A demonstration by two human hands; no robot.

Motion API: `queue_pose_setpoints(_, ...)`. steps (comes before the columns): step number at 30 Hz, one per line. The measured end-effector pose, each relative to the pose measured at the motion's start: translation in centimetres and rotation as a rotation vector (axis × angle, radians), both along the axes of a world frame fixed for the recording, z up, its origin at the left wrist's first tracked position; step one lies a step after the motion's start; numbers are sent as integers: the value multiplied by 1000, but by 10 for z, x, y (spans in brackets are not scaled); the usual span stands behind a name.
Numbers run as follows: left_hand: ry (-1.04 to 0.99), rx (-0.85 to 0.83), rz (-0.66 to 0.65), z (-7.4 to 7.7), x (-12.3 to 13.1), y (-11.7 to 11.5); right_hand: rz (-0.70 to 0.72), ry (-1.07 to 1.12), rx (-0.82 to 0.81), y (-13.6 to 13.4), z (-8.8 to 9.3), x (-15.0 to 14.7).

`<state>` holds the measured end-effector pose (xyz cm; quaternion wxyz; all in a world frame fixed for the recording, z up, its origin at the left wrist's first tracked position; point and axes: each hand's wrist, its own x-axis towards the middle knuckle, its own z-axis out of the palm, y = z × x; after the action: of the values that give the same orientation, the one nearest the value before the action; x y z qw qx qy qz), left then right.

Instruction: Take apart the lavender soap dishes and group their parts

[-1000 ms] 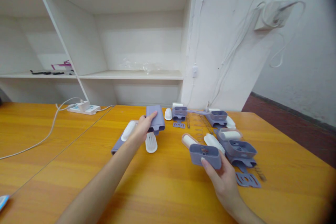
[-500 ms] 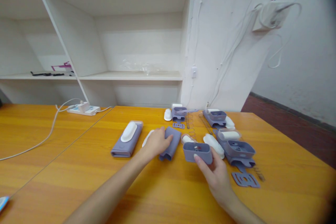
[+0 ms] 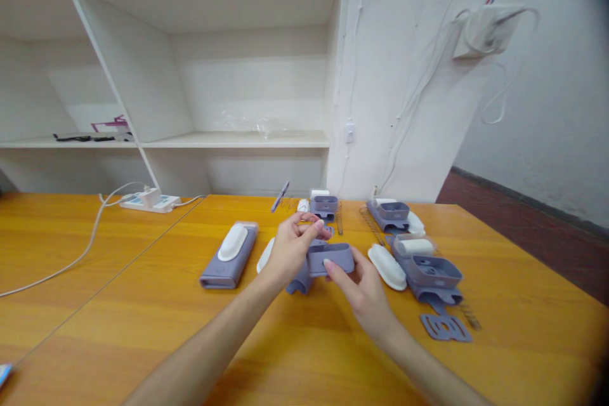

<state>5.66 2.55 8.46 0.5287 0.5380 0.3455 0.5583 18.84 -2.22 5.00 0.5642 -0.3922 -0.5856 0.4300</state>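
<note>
My right hand (image 3: 364, 285) is closed round a small grey-purple open-topped box (image 3: 330, 260), thumb on its front wall. Just above the box, my left hand (image 3: 290, 244) pinches what looks like a clear plastic cover (image 3: 314, 222) with a rounded rim. Beyond the left fingers, a thin wire spring (image 3: 289, 204) stretches to a tilted grey-purple plate (image 3: 280, 196); whether it joins the cover is hidden. Under my hands lies a grey-purple sleeve (image 3: 299, 282), partly covered. A white oval cap (image 3: 265, 255) lies beside my left wrist, and another white oval piece (image 3: 387, 266) right of my right hand.
At left lies a grey-purple case (image 3: 223, 271) topped by a white oval piece. Several part groups (image 3: 428, 266) with boxes, rollers and springs line the right and back. A slotted plate (image 3: 446, 327) lies at right. A power strip (image 3: 151, 200) and white shelves (image 3: 238, 138) stand behind.
My left hand has left the sleeve and now pinches the clear cover. The box in my right hand has moved left and slightly up. The spring and plate have swung left.
</note>
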Motion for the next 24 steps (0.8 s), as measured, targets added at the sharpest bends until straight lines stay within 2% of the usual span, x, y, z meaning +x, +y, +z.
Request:
queue_pose_setpoints(3,-118,-31,62,4,10,5,-57,-61,-21,2,10,1)
queue_pose_setpoints(7,-184,-102,50,6,21,7,15,-156,-129,10,24,12)
queue_pose_setpoints(11,-196,-162,12,4,27,10,35,-274,-119,14,31,28)
queue_pose_setpoints(12,-208,-160,2,5,26,13,86,-285,-129,11,31,32)
queue_pose_setpoints(14,-283,-124,40,8,18,22,283,-289,-204,2,27,37)
queue_pose_setpoints(16,-396,-67,178,17,3,32,473,-329,-283,-10,18,36)
queue_pose_setpoints(17,-412,-38,232,23,-5,35,446,-383,-262,-16,12,34)
queue_pose_setpoints(18,-378,-20,229,28,-13,36,369,-470,-197,-21,5,31)
queue_pose_setpoints(21,-183,-53,103,42,-31,30,67,-643,-53,-24,-17,22)
queue_pose_setpoints(24,-15,-55,77,44,-38,18,-130,-735,-23,-19,-36,21)
